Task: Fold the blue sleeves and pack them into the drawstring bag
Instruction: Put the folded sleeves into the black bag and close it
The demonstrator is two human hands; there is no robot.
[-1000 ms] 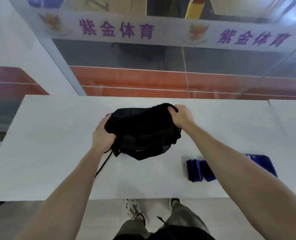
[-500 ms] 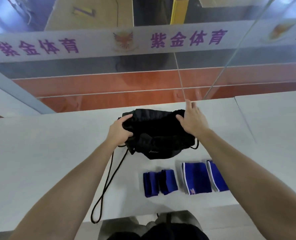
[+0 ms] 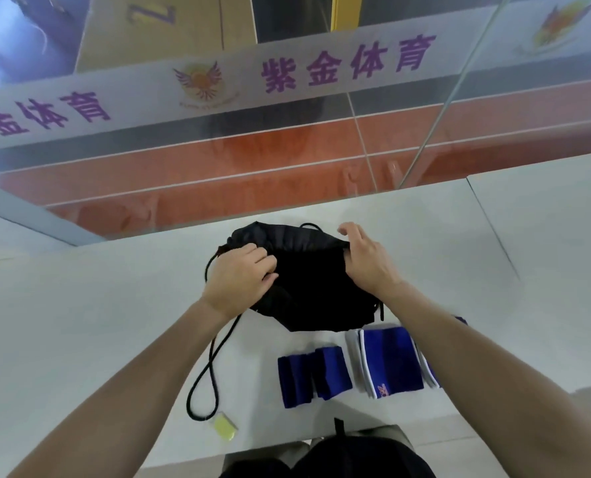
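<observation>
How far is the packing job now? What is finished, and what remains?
Done: the blue sleeves lie folded on the table, beside the bag. In hand: the left hand and right hand grip the mouth of the black drawstring bag, apparently opening it. Left: put the folded sleeves inside and draw the bag closed.

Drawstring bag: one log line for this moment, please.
left hand grips drawstring bag mouth | right hand holds opposite rim | blue sleeves folded on table, unpacked
</observation>
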